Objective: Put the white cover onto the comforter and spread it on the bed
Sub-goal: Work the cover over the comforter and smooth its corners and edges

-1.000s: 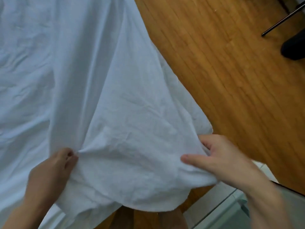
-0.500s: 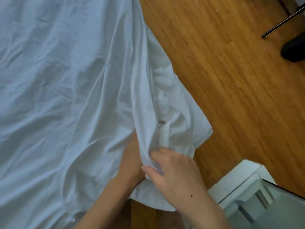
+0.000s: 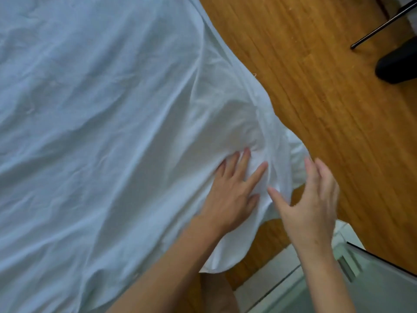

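2 hands at the bed's near corner: my left hand point(image 3: 232, 195) presses spread fingers flat on the white cover point(image 3: 101, 132); my right hand point(image 3: 316, 199) hovers, fingers apart. Soft, light cloth; I judge its corner hem the best hold.

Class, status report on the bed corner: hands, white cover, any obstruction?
Left hand flat, pressing crumpled white fabric cover. Right hand open at the corner, gripping nothing. Corner overhangs the brown wooden floor. Nothing in the way.

White cover point(image 3: 94, 132): rumpled, corner beneath both hands. Left hand point(image 3: 230, 195): flat, fingers spread, pressing the cloth. Right hand point(image 3: 313, 199): fingers extended, beside the corner's edge. Wooden floor point(image 3: 327, 109): beyond the right hand.
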`<state>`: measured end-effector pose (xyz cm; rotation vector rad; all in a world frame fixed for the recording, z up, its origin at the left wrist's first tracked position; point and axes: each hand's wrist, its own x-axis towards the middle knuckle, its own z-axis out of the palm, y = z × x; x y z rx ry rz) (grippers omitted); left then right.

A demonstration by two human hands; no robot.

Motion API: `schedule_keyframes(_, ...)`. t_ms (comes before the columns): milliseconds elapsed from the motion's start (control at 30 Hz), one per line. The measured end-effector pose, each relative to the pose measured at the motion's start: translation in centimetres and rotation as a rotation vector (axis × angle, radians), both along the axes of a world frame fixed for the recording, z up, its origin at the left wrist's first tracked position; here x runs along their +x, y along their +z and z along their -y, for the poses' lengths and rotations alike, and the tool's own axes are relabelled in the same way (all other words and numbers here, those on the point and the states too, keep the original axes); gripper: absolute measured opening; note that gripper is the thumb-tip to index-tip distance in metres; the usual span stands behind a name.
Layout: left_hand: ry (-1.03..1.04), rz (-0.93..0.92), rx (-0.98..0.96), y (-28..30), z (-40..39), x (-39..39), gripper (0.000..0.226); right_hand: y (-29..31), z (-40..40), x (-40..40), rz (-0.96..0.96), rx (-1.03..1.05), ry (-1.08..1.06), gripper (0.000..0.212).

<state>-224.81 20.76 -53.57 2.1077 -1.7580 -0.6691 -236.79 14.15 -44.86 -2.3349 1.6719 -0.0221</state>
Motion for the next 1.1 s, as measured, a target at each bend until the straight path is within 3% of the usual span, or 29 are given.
schedule_keyframes(67,-0.031,-0.028,0.024,-0.1,2.3,0.3,0.063,-1.6,2.7,1.5,0.054,0.051,0.011,0.087)
schedule_keyframes(167,-0.073,-0.138,0.043,-0.3,4.8,1.2,0.062,-5.5,7.1,2.7,0.124,0.286,-0.061,0.087)
schedule_keyframes(233,0.02,-0.206,-0.028,0.3,4.8,2.1,0.046,-7.6,9.1,2.8,0.142,0.461,-0.14,0.085)
schedule_keyframes(300,0.202,-0.184,-0.159,1.1,3.6,2.7,0.029,-9.1,10.0,2.8,0.162,0.536,-0.208,0.068)
schedule_keyframes(367,0.369,-0.148,-0.216,1.8,1.6,2.8,0.027,-9.4,9.6,3.1,0.241,0.432,-0.203,0.035)
schedule_keyframes(467,0.544,-0.155,-0.2,1.8,-1.6,2.5,0.029,-6.6,8.6,2.2,0.347,0.214,-0.08,0.04)
schedule_keyframes(567,0.596,-0.161,-0.2,2.1,-4.0,2.8,0.029,-2.6,10.5,-1.9,0.452,0.306,-0.126,0.046)
schedule_keyframes(633,0.584,-0.153,-0.213,2.6,-5.0,3.3,0.029,-2.2,12.3,-3.3,0.402,0.334,-0.12,0.052)
schedule_keyframes(700,0.568,-0.117,-0.181,2.6,-5.8,4.0,0.03,-5.0,13.7,-2.9,0.076,0.303,-0.031,0.055)
schedule_keyframes(767,0.58,-0.064,-0.104,2.2,-6.4,4.7,0.035,-9.0,13.8,-1.3,-0.124,0.366,-0.041,0.038)
schedule_keyframes(800,0.573,-0.041,-0.062,1.8,-6.6,5.0,0.037,-10.6,13.3,-0.3,-0.113,0.407,-0.092,0.029)
schedule_keyframes(900,0.452,0.009,-0.064,0.7,-7.3,4.7,0.037,-10.9,10.2,0.9,0.171,0.411,-0.373,0.04)
schedule_keyframes(1000,0.234,0.054,-0.137,0.3,-8.0,2.4,0.037,-8.9,5.7,-0.5,0.333,0.347,-0.587,0.048)
schedule_keyframes(1100,0.075,0.096,-0.04,-0.2,-8.4,-0.5,0.059,-7.8,1.9,-2.5,0.456,0.41,-0.739,0.046)
